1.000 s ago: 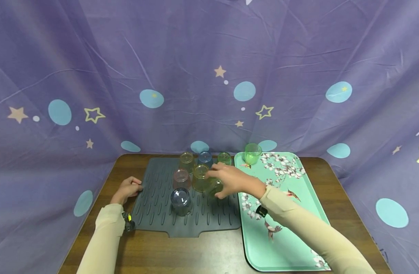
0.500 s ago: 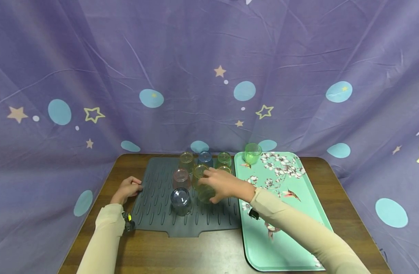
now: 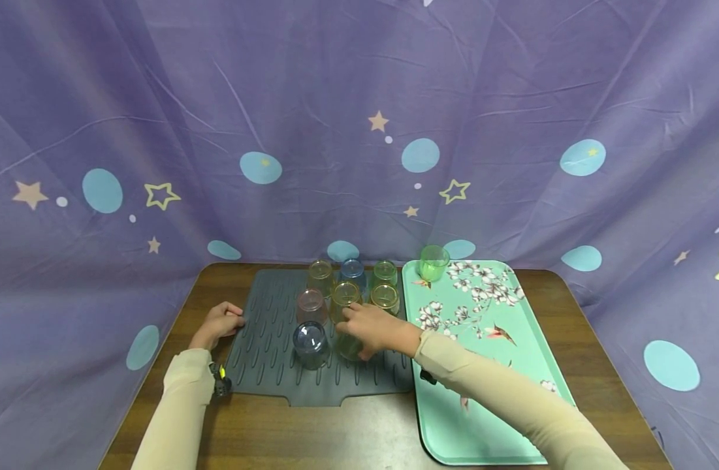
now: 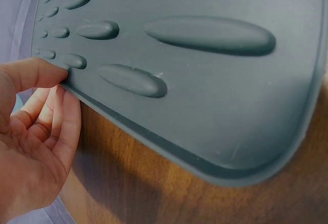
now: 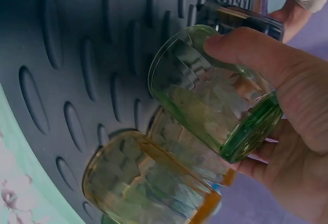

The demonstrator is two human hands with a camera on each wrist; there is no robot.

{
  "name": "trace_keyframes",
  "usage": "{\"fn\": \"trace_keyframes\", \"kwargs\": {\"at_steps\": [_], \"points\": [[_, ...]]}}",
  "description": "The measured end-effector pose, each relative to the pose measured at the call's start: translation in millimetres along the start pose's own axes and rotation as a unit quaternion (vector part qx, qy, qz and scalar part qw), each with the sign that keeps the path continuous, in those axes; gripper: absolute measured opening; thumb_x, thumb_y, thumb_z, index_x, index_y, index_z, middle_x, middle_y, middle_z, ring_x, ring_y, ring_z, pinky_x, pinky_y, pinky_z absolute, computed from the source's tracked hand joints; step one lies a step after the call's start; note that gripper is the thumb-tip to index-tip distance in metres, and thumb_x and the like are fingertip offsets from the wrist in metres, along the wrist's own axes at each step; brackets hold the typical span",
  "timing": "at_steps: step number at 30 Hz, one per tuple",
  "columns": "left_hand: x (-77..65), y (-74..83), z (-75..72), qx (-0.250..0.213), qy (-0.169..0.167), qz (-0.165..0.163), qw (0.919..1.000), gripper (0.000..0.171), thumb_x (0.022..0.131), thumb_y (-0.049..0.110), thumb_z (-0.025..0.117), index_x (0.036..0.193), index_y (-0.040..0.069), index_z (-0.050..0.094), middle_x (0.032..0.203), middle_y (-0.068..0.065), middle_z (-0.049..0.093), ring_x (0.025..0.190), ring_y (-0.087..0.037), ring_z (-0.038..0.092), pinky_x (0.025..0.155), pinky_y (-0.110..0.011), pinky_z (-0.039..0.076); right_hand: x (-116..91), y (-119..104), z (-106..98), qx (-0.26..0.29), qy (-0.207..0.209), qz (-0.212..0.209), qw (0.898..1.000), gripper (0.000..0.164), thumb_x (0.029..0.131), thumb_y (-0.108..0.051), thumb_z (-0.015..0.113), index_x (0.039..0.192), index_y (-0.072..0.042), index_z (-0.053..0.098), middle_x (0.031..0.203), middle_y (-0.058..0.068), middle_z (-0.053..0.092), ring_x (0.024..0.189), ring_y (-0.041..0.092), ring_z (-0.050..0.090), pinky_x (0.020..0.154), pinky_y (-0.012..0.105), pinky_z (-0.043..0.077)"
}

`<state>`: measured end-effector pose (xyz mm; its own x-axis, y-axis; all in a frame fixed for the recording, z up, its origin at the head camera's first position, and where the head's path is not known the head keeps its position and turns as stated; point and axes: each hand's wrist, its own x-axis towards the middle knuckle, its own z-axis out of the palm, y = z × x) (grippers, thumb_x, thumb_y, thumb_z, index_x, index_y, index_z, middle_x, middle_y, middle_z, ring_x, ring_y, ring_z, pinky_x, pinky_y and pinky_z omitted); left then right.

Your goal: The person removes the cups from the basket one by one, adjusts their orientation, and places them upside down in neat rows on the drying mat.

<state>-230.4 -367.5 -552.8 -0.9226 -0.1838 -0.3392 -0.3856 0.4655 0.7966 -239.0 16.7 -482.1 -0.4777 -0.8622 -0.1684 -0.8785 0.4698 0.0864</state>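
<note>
My right hand [image 3: 372, 328] grips a clear green drinking glass [image 5: 205, 93], thumb on one side and fingers on the other. The glass is turned base up, its rim close over the dark grey drying mat [image 3: 265, 356]. Just left of it stands an upturned dark blue glass [image 3: 311, 349]; behind it is an amber glass [image 3: 345, 295], with another amber glass [image 3: 385, 297] to the right. At the mat's left edge my left hand [image 3: 219, 324] pinches the border, thumb and fingers meeting there in the left wrist view.
A pink glass [image 3: 311, 308], a yellowish glass [image 3: 320, 277], a blue glass [image 3: 352, 273] and a green glass [image 3: 385, 269] stand upturned on the mat. To the right lies a mint floral tray [image 3: 453, 434], with a light green glass [image 3: 433, 264] at its back corner.
My right hand has carried the green glass left and toward me, from beside the front amber glass to the dark blue one. The right amber glass has come into view. My left hand stays put.
</note>
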Motion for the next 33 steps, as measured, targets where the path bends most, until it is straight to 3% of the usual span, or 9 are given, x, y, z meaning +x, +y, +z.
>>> {"fn": "trace_keyframes", "kwargs": {"at_steps": [7,22,33], "points": [[0.9,0.6,-0.2,0.002,-0.003,0.001,1.0,0.028,0.089,0.0,0.063,0.113,-0.009,0.051,0.097,-0.01,0.058,0.091,-0.018,0.061,0.083,-0.038,0.058,5,-3,10,-0.005,0.007,0.001,1.0,0.068,0.072,-0.043,0.09,0.133,-0.024,0.066,0.123,0.002,0.063,0.112,0.02,0.057,0.09,0.035,0.054],[0.5,-1.0,0.7,0.004,-0.001,0.002,1.0,0.026,0.09,0.0,0.063,0.112,-0.008,0.051,0.1,-0.012,0.058,0.094,-0.02,0.061,0.084,-0.04,0.058,17,-10,14,-0.004,-0.002,0.022,1.0,0.067,0.07,-0.046,0.091,0.13,-0.024,0.069,0.126,0.003,0.065,0.119,0.023,0.059,0.097,0.035,0.054],[0.5,-1.0,0.9,0.002,-0.001,0.0,1.0,0.024,0.089,0.0,0.063,0.11,-0.007,0.052,0.096,-0.009,0.058,0.09,-0.016,0.061,0.084,-0.038,0.058,20,-12,18,-0.003,-0.001,0.024,1.0,0.068,0.07,-0.049,0.091,0.129,-0.023,0.068,0.122,0.001,0.065,0.114,0.019,0.058,0.09,0.033,0.055]]}}
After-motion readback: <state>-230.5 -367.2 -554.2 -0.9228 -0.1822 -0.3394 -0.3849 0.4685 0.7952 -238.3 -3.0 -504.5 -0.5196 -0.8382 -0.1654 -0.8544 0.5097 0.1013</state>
